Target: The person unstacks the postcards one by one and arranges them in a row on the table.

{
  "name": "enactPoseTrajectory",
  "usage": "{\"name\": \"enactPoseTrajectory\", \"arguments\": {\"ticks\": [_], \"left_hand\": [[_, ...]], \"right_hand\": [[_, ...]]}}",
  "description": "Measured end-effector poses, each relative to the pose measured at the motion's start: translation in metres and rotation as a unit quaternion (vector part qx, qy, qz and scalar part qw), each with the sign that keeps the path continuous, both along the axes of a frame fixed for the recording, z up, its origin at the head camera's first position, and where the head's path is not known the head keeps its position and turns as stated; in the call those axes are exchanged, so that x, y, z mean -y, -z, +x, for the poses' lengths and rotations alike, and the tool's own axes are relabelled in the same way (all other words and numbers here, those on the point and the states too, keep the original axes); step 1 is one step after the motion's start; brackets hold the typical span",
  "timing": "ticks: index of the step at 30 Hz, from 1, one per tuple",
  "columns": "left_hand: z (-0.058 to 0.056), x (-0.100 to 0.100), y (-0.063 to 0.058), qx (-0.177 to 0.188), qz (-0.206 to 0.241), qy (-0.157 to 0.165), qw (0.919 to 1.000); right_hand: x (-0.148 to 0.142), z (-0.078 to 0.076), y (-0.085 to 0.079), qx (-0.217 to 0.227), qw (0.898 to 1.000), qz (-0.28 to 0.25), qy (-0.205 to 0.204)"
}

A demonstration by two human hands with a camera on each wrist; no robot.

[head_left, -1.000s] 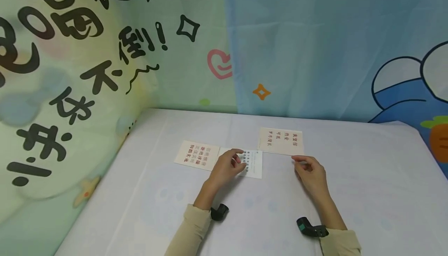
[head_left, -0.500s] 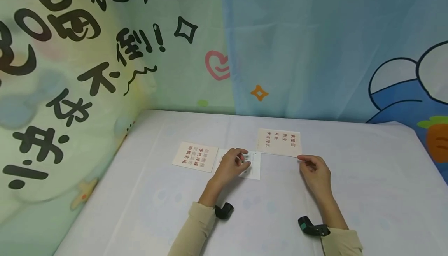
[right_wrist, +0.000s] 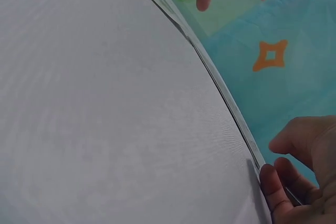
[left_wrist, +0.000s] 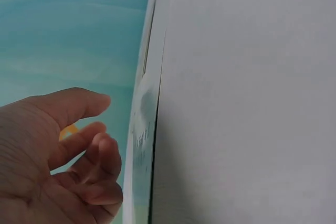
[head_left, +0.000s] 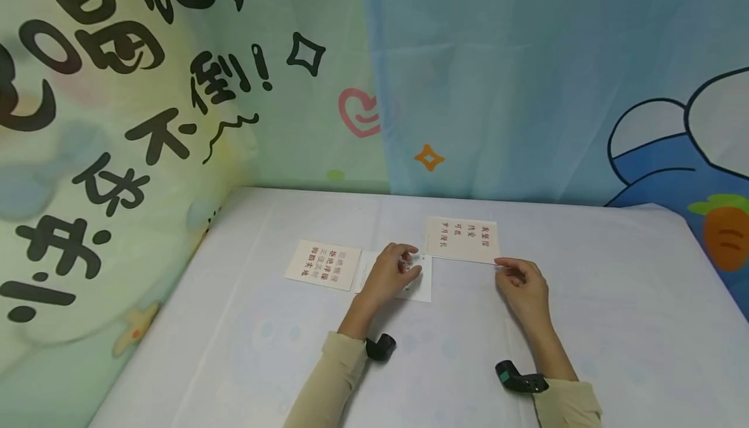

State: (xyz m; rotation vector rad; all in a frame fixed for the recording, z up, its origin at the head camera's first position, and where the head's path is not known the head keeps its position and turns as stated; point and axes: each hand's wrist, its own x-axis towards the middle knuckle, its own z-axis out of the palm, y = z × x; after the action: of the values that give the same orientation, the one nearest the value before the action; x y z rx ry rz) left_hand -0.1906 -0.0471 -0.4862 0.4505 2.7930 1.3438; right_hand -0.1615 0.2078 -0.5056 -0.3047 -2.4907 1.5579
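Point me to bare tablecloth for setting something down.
Bare tablecloth lies between the left wrist camera and right wrist camera, and right of the right hand. Crowded: the middle, where the left hand covers part of the white card, near the left printed card and right printed card.

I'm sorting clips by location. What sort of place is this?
Probably an indoor corner set up for filming: a white-covered table, a printed cloth backdrop along its far and left sides, and black wrist-worn devices.
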Motion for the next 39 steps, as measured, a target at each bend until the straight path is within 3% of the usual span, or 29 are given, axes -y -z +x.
{"name": "enactPoseTrajectory", "arguments": {"ticks": [4, 12, 20, 26, 39], "left_hand": [[-0.006, -0.005, -0.002, -0.002, -0.006, 0.001, 1.0], [-0.014, -0.011, -0.003, 0.031, 0.016, 0.008, 0.9994], [-0.018, -0.014, 0.005, 0.062, -0.017, 0.008, 0.9979], [-0.021, -0.017, 0.007, 0.059, -0.042, 0.009, 0.9973], [-0.021, -0.022, 0.007, 0.059, -0.07, -0.001, 0.9958]], "right_hand": [[0.001, -0.001, -0.001, 0.009, 1.0, 0.003, -0.012], [0.002, -0.001, -0.001, 0.015, 1.0, 0.015, -0.018], [0.0, -0.006, -0.001, 0.031, 0.997, 0.048, -0.05], [-0.001, -0.01, -0.001, 0.031, 0.995, 0.067, -0.07], [-0.001, -0.013, -0.008, 0.067, 0.996, 0.056, -0.034]]}}
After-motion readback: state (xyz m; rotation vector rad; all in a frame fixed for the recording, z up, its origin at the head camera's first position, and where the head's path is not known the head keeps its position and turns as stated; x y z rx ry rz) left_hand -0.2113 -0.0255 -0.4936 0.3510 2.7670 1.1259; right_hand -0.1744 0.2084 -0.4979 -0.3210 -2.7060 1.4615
